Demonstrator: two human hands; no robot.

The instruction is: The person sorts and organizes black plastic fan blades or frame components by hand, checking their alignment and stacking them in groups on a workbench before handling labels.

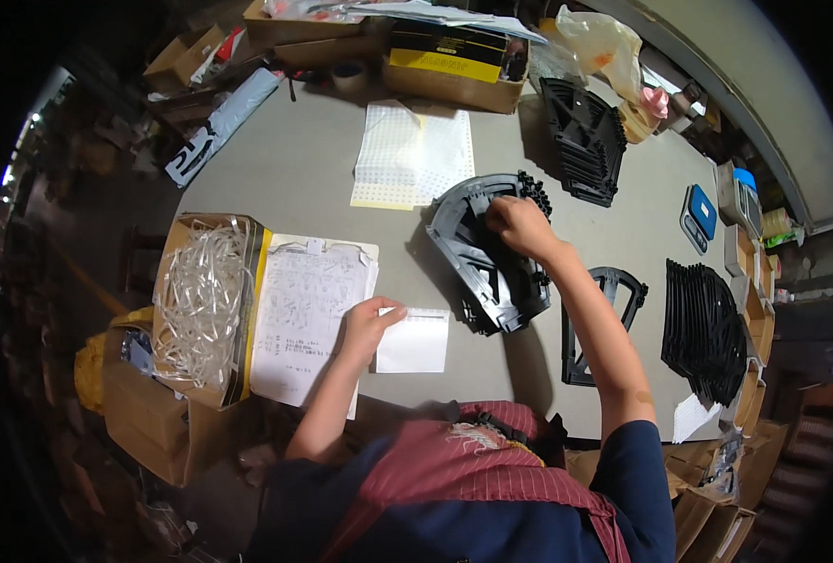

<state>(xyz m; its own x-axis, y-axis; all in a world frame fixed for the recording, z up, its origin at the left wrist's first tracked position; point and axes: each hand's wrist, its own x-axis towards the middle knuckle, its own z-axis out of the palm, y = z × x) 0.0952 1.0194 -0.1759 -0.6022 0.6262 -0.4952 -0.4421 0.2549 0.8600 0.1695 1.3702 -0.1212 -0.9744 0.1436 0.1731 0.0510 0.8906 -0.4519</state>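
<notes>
My left hand (369, 324) pinches the upper left corner of a small white paper pad (413, 347) near the table's front edge. My right hand (521, 227) reaches over a stack of curved black plastic frames (454, 225) in the middle of the table. Its fingers are curled down at the top part of the stack; what they grip is hidden beneath them. A single black frame (576, 352) lies flat under my right forearm. Left of the pad, a clipboard with handwritten sheets (308, 291) leans against a carton.
That carton (259, 310) holds clear plastic strips (205, 300). More black frames stand in stacks at the back right (585, 141) and far right (703, 328). A sheet of small labels (412, 155), a blue-topped scale (701, 218) and a yellow-black box (454, 61) are also on the table.
</notes>
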